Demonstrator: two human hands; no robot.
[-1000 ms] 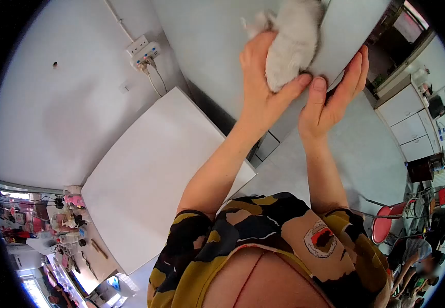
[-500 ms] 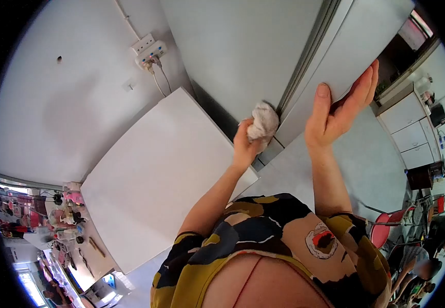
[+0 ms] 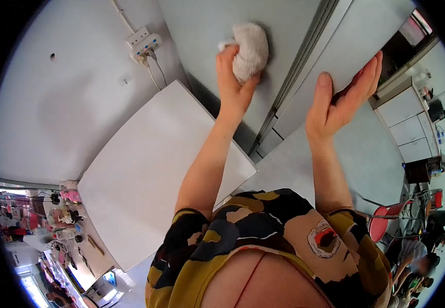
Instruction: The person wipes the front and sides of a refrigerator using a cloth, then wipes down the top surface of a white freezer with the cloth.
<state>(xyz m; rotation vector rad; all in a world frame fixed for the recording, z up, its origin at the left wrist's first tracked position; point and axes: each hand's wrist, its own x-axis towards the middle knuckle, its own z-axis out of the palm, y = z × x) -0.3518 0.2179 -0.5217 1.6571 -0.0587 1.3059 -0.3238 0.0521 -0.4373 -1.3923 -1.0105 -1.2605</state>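
My left hand [image 3: 235, 84] is closed round a crumpled whitish cloth [image 3: 252, 51]. The cloth lies against a tall, smooth grey side panel [image 3: 202, 31], which looks like the side of a refrigerator. My right hand [image 3: 338, 105] grips the edge of a pale grey door [image 3: 353, 46], with the thumb on the near face and the other fingers bent round the far edge, their tips partly hidden. Between panel and door runs a dark ribbed seal [image 3: 304, 59]. Below my left forearm is a white flat-topped unit [image 3: 145, 174].
A power strip [image 3: 148, 46] with plugged cables hangs on the wall. A cluttered counter [image 3: 97, 241] stands at the lower left. On the right are white drawers [image 3: 410, 131], a red chair [image 3: 379, 223] and several people [image 3: 412, 262] farther off.
My left hand has moved the cloth up the grey panel, away from the lower corner by the seal. The right hand keeps its place on the door edge, nearly unmoved.
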